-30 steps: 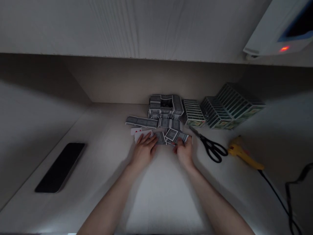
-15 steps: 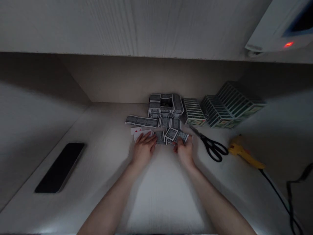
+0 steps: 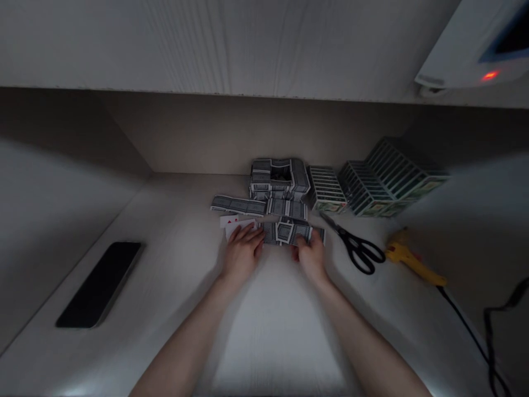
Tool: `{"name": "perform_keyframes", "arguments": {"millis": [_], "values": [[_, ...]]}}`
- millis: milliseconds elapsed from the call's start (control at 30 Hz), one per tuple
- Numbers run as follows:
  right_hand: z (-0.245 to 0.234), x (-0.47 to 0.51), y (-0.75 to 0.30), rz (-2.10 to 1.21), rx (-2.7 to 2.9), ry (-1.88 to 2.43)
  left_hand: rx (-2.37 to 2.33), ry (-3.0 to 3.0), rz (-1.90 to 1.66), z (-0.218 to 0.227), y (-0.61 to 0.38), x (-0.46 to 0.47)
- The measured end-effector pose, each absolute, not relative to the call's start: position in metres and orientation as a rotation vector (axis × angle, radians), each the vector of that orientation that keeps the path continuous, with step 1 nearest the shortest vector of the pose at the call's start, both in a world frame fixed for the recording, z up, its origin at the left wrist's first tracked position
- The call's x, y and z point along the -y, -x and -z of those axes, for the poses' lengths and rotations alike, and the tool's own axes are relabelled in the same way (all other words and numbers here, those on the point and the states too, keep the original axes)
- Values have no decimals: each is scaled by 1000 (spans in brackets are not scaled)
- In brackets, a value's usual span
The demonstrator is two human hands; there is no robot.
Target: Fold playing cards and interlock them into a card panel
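Observation:
My left hand (image 3: pixel 243 252) lies with spread fingers on the edge of two white face-up playing cards (image 3: pixel 236 226) showing red pips. My right hand (image 3: pixel 311 256) pinches the right end of a low row of grey-backed playing cards (image 3: pixel 289 233), which runs between my hands. Behind them lie flat strips of grey-backed cards (image 3: pixel 250 206), and a hollow, box-like stack of the same cards (image 3: pixel 280 179) stands further back. Its inside is dim.
Green-backed cards stand in ridged stacks (image 3: pixel 363 188) at the back right. Black-handled scissors (image 3: pixel 359 251) and a yellow glue gun (image 3: pixel 409 262) with a black cable lie right of my hands. A dark phone (image 3: pixel 99 284) lies left on the pale desk (image 3: pixel 281 342).
The grey-backed cards under my right hand have flattened into a longer, straighter row, reaching further right. My left hand has barely moved.

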State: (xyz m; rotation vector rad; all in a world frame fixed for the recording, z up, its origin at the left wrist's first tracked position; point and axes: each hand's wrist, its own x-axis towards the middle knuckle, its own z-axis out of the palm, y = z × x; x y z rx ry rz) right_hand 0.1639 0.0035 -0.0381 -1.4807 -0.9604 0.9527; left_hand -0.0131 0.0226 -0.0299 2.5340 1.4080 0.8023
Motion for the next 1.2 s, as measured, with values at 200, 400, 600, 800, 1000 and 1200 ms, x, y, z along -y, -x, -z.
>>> {"name": "perform_keyframes", "arguments": {"millis": [200, 400, 600, 800, 1000, 1200], "values": [[35, -6, -167, -1002, 903, 1561, -1399, -2551, -781, 30, 15, -23], [32, -8, -176, -1127, 960, 1514, -1412, -2577, -760, 32, 15, -24], [23, -9, -181, -1223, 993, 1527, -1431, -2561, -763, 32, 16, -23], [14, -5, -185, -1377, 1090, 1421, -1412, -2565, -749, 30, 19, -26], [19, -5, -186, -1381, 1120, 1323, -1418, -2533, -771, 28, 20, -25], [23, -5, -186, -1340, 1194, 1327, -1406, -2526, -774, 27, 18, -23]]}}
